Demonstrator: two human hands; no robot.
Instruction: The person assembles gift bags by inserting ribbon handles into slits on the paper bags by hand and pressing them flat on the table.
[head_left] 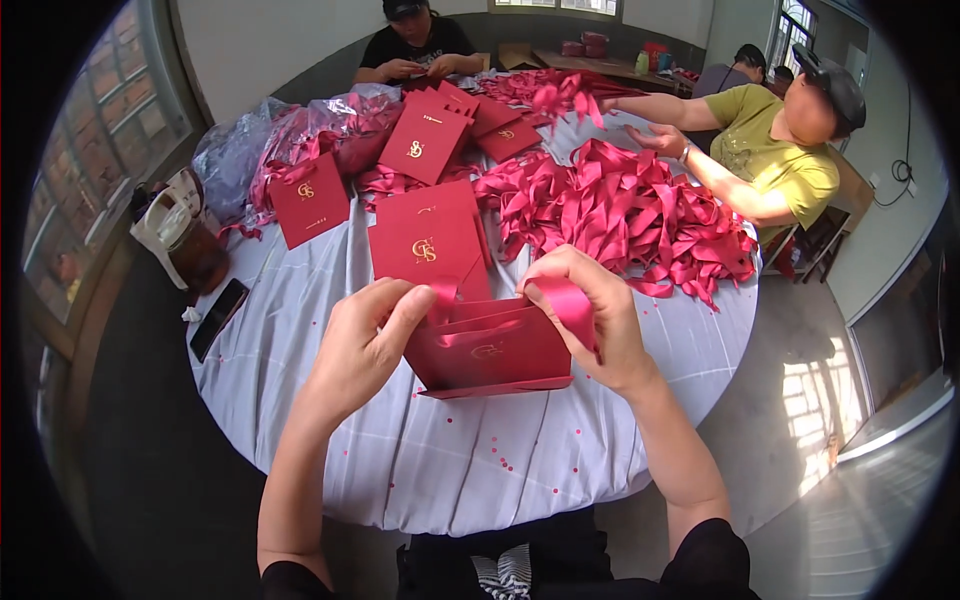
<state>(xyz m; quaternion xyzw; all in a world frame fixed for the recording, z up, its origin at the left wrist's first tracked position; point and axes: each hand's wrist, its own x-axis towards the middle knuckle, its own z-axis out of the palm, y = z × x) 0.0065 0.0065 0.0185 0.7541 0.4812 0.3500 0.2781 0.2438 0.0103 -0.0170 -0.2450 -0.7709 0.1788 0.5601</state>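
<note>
My round worktop [470, 470], under a pale cloth, sits on a grey floor [800, 480]. A barred window [100, 150] fills the frame's upper left; sunlight patches the floor [815, 400] at lower right.

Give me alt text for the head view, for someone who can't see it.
Both hands hold a small red gift bag over a round table with a pale cloth: left hand pinching its top edge, right hand gripping a red ribbon. Flat red bags and a ribbon pile lie beyond; two other people work opposite.
</note>
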